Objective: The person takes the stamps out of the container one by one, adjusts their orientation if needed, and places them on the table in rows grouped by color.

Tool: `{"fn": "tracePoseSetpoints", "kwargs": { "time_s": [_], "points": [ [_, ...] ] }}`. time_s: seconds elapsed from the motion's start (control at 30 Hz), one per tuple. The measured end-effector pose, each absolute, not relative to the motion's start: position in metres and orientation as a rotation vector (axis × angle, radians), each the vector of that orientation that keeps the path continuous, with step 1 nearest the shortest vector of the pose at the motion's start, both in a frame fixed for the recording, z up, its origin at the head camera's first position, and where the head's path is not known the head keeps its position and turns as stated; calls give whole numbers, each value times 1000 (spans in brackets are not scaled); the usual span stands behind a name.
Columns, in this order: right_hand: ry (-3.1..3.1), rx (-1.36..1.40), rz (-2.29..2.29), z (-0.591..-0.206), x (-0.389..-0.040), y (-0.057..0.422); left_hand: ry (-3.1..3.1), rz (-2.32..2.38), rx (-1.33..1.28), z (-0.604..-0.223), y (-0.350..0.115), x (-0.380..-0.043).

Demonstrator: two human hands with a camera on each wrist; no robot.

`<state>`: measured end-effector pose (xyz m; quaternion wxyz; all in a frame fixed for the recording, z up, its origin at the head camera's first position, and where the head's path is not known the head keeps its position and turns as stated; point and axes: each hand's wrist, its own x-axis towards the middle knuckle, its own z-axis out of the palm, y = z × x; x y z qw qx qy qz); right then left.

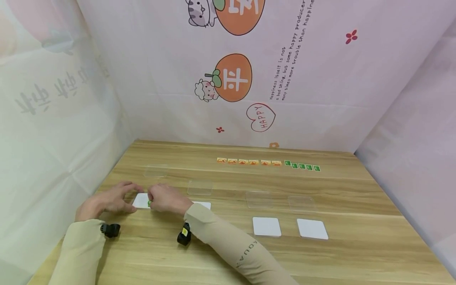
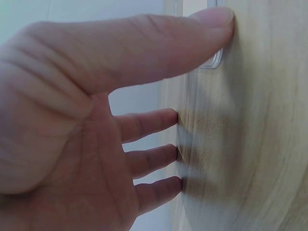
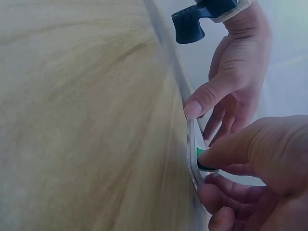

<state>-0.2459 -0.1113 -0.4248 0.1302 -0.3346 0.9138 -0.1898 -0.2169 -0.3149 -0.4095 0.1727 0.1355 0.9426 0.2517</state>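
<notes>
At the left of the table a white card (image 1: 140, 201) lies flat on a clear plate, whose rounded corner shows in the left wrist view. My left hand (image 1: 108, 201) rests at its left end, the thumb (image 2: 211, 29) touching the near edge and the other fingers spread straight towards the table. From the right my right hand (image 1: 168, 198) reaches over the same card. It pinches a small green piece with a toothed edge, like a stamp sticker (image 3: 207, 167), down against the card. My right fingers hide most of that piece.
Another white card (image 1: 204, 205) shows partly behind my right wrist. Two more white cards (image 1: 266, 227) lie to the right. Clear plates (image 1: 200, 188) form a row farther back. Behind them lie several orange stickers (image 1: 243, 162) and several green stickers (image 1: 302, 166), before a printed cloth wall.
</notes>
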Motion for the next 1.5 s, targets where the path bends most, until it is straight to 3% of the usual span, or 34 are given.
{"fn": "tracePoseSetpoints", "kwargs": {
  "time_s": [1.03, 1.5],
  "points": [
    [2681, -1155, -620, -410, -249, -101, 2710, 678, 399, -409, -313, -217],
    [2718, -1098, -622, -406, -253, -88, 2717, 687, 420, -412, -316, -216]
  ]
}}
